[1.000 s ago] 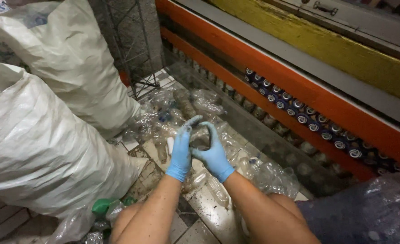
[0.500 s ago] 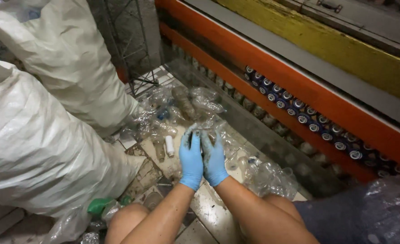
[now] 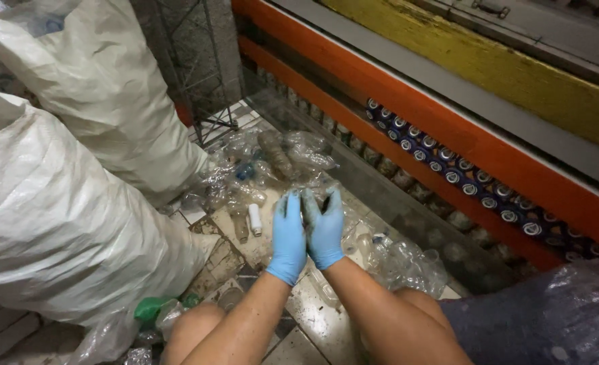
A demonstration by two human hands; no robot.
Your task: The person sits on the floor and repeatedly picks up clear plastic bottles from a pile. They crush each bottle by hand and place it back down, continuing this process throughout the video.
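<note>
Gloves of thin blue rubber cover both our hands, which meet palm to palm over a heap of crushed clear plastic bottles (image 3: pixel 272 162) on the tiled floor (image 3: pixel 316 318). We take that heap as our landmark. Our left hand (image 3: pixel 289 236) and our right hand (image 3: pixel 324 230) sit at the near edge of the heap, fingers pointing away from us and pressed close together. Something dark shows in the narrow slot between the two palms, but we cannot tell what it is, nor whether either hand is truly gripping it or only pressing flat against the other.

Just left of our left hand, still within the heap, lies a small white bottle (image 3: pixel 254 219), and beside it a brownish clear one (image 3: pixel 241 225). On the right of the heap, close by our right forearm, more flattened clear bottles (image 3: pixel 401 260) are piled. Left of the heap bulge two big white woven sacks (image 3: pixel 63 223), one behind the other, both full. Near the lower sack, on our side of the heap, a green bottle (image 3: pixel 152 308) lies on the floor. Beyond the heap and to its right runs a long orange and yellow frame (image 3: pixel 462 128), with a row of blue-topped cans (image 3: pixel 448 169) lined up under its lower rail. Our bare knees show nearest us.
</note>
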